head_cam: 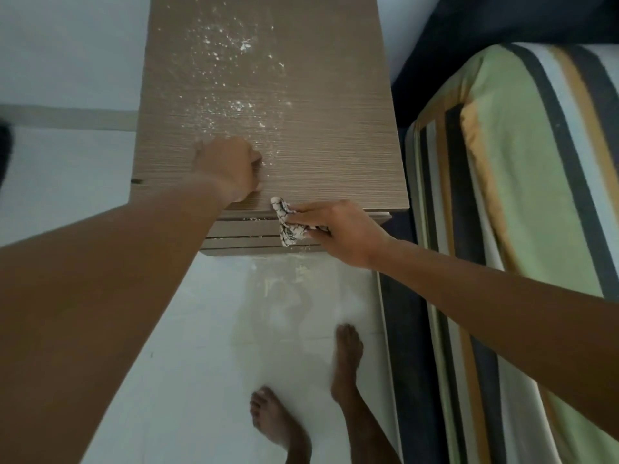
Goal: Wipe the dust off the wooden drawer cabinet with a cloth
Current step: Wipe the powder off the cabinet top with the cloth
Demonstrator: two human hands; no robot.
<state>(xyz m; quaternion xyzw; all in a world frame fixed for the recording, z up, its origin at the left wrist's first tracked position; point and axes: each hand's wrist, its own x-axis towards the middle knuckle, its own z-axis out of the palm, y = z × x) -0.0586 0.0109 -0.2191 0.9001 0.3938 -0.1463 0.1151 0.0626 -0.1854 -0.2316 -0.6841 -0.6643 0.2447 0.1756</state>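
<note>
Dusty cabinet top (pixel 335 135), cloth (pixel 288 226) in right hand (pixel 341 232) at front edge.

Cabinet top (pixel 335 135) — white dust (pixel 231 61) scattered across.

Cabinet top (pixel 335 128) open (dusty) — bed (pixel 502 162) crowds its right side.

No readable text, label, brand, number or sign shows anywhere; the cloth (pixel 288 226) bears only dark line markings, not letters.
</note>
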